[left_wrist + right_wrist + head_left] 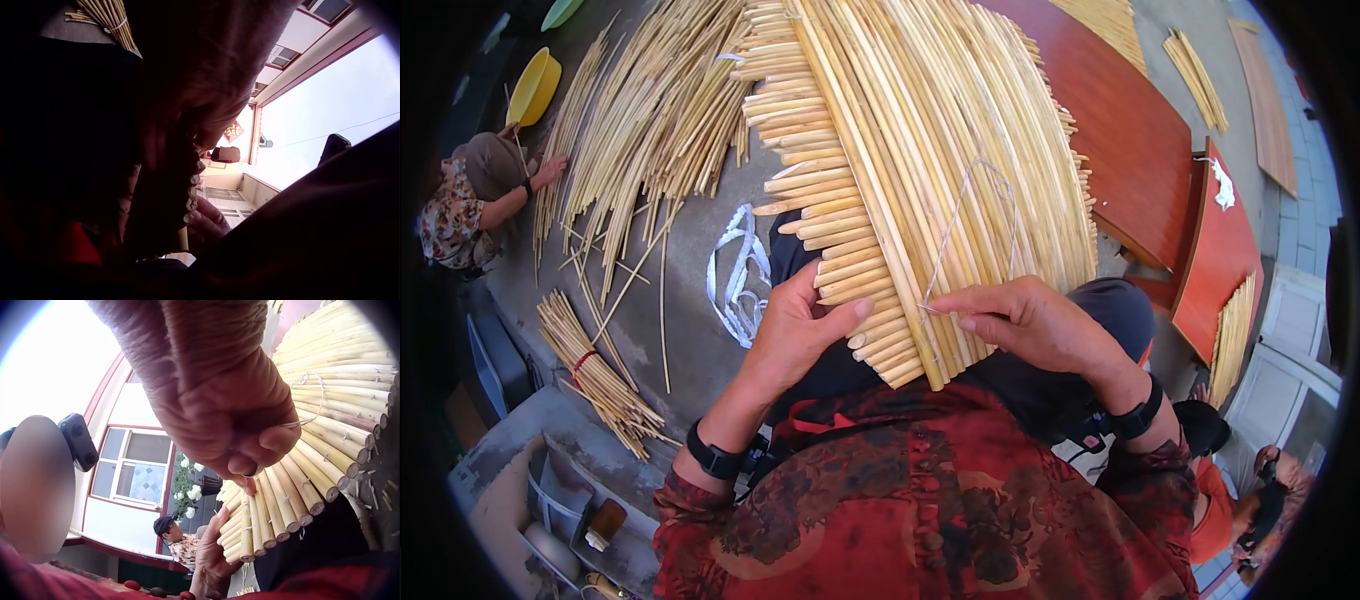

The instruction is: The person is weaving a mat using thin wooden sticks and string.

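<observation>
A mat of pale reeds [990, 170] lies across the person's lap, with a lengthwise reed strip near its left edge. The left hand [785, 335] grips that edge, thumb on top and fingers partly hidden below. Just right of the strip, the right hand [1040, 325] pinches a thin white thread [947, 235], which loops over the mat. In the right wrist view the right hand [231, 412] has curled fingers around the thread [322, 394], above the mat's cut ends [315, 506]. The left wrist view is dark; some reed ends [192, 190] show there.
Loose reeds [640, 110] and a tied bundle [595, 375] lie on the ground at left, near a white ribbon coil [740, 280]. Another person [475, 200] crouches at far left by a yellow basin [535, 87]. Reddish boards [1115, 140] are at right.
</observation>
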Motion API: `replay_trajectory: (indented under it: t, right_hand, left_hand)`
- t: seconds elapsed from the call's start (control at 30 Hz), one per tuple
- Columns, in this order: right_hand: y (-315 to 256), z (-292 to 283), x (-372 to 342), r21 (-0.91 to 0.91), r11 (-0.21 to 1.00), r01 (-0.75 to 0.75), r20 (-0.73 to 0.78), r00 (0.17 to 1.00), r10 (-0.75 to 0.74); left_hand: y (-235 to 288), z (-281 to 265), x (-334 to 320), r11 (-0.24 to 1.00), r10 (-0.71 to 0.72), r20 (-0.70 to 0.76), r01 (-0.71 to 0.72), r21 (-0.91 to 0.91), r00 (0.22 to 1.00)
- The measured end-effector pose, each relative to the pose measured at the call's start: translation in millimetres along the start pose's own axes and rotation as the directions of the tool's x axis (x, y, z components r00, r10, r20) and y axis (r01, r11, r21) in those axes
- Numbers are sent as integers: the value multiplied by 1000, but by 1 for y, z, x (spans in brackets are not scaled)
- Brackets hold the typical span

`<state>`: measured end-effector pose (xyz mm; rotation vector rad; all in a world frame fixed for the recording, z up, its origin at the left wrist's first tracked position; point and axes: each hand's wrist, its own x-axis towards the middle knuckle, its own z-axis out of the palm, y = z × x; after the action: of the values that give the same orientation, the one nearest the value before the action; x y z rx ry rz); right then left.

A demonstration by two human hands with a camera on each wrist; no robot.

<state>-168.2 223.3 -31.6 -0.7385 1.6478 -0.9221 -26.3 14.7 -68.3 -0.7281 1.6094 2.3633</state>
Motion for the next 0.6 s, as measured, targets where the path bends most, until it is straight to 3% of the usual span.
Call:
replay_trajectory:
  t: [0.43,0.6]
  right_hand:
    - [-5,-7,4,12,999,-36,72,997,35]
    - [-10,-9,6,-35,993,-112,74,991,114]
  left_hand:
    - [-1,1,1,999,18,14,-18,-29,1000]
    - [0,1,1,999,21,15,-21,-27,1000]
